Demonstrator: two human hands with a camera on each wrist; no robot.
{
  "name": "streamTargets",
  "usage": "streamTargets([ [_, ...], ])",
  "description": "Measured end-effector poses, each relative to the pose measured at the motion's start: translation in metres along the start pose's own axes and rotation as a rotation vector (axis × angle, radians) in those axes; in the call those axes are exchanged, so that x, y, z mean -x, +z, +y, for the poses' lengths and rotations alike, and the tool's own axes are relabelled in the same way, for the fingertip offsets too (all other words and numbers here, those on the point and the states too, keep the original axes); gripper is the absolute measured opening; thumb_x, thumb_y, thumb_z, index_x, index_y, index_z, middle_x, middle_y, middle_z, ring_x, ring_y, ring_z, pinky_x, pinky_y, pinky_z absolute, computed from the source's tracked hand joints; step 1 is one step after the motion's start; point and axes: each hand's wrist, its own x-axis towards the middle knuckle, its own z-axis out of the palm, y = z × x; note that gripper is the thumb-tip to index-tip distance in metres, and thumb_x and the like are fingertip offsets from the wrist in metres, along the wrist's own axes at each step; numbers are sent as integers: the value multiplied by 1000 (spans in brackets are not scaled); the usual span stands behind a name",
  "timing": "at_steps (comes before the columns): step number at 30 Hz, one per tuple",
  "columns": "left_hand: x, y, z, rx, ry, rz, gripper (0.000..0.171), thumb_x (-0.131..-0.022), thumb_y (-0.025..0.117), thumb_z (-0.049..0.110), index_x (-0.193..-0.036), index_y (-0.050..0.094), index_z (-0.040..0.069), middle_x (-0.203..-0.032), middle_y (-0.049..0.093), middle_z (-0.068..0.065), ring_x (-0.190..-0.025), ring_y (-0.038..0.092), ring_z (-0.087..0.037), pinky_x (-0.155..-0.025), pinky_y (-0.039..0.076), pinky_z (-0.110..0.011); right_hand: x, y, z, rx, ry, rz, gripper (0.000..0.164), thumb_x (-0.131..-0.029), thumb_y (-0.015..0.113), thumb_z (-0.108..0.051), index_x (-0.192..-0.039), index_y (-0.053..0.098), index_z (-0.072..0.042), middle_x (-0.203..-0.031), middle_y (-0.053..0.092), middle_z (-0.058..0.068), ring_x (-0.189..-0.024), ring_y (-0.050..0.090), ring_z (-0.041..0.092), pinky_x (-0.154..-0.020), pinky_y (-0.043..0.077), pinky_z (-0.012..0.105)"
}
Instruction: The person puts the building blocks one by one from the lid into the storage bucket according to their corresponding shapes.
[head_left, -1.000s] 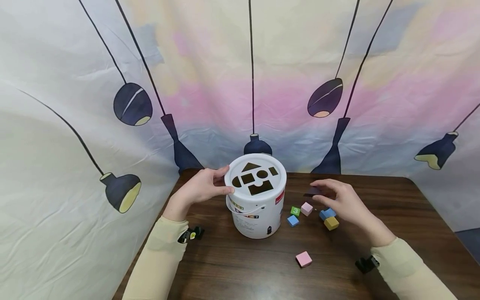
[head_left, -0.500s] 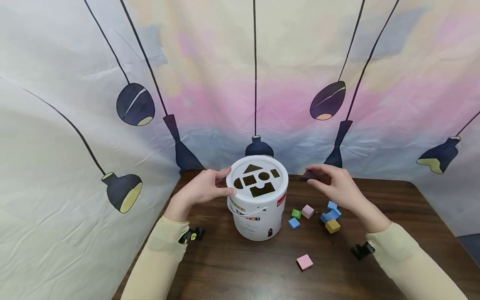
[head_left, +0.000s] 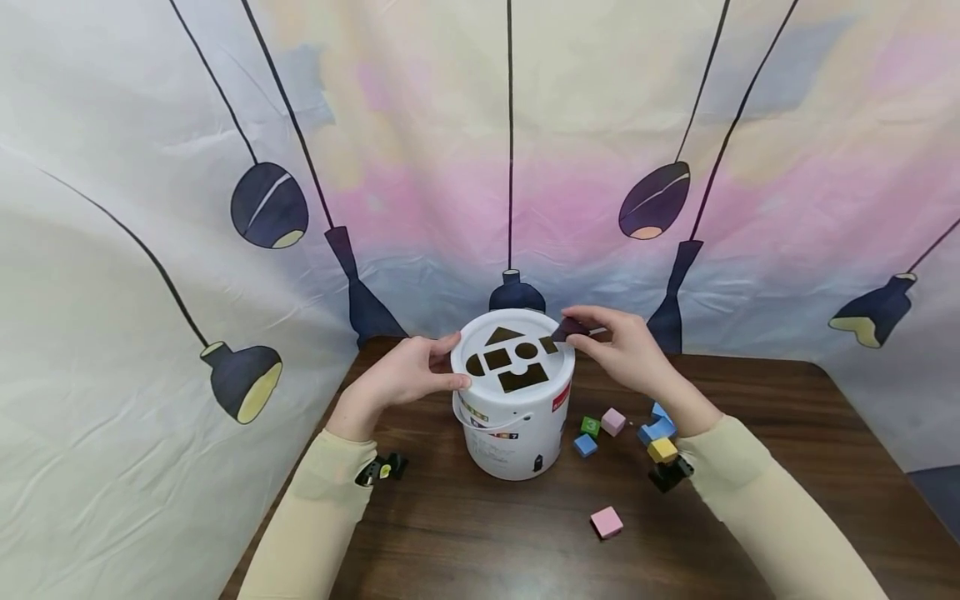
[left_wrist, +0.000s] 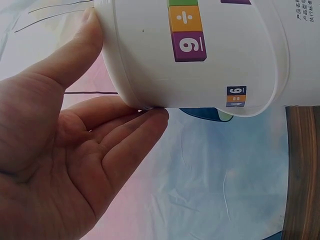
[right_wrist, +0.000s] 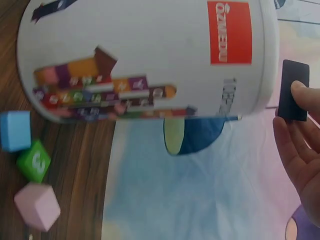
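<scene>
Half a second earlier my right hand (head_left: 628, 348) held the flat dark block (head_left: 573, 328) out to the right of the white plastic bucket (head_left: 512, 454), well apart from it; now I had it at the right edge of the round white lid (head_left: 480, 390), by the small rectangular hole. My left hand (head_left: 400, 377) had stayed at the lid's left rim, and the green cube numbered 3 (head_left: 590, 427), the pale pink cube (head_left: 612, 422) and the yellow block (head_left: 662, 451) lay where they had been on the brown wooden table (head_left: 480, 554). My fingers covered part of the dark block, and I could not tell whether it touched the lid. The right wrist view cut my hand off at its edge and blurred the bucket's printing; the small blue block (head_left: 660, 412) was partly hidden by my right arm. On the right I pinched the dark block between thumb and fingertips; on the left my thumb and nearly straight fingers were spread apart, touching the rim without curling round it.
</scene>
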Motion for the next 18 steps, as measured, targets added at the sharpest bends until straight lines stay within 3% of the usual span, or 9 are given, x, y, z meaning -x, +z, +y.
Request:
streamTargets([
  [9,1,0,0,-7,8,-9,89,-97,83,41,-164,38,5,-165,42,-13,-146,50,-28,-114,48,-47,-16,22,-8,-71,19,-27,41,-101,76,-8,-142,70,-8,-129,75,10,-110,75,26,-90,63,44],
  [18,0,0,0,4,0,-7,89,-96,84,40,-164,38,6,-165,43,-12,-145,52,-26,-112,49,-45,-31,35,-15,-52,20,-63,40,-100,79,-11,-139,72,-8,-123,77,9,-99,79,25,-83,65,42],
])
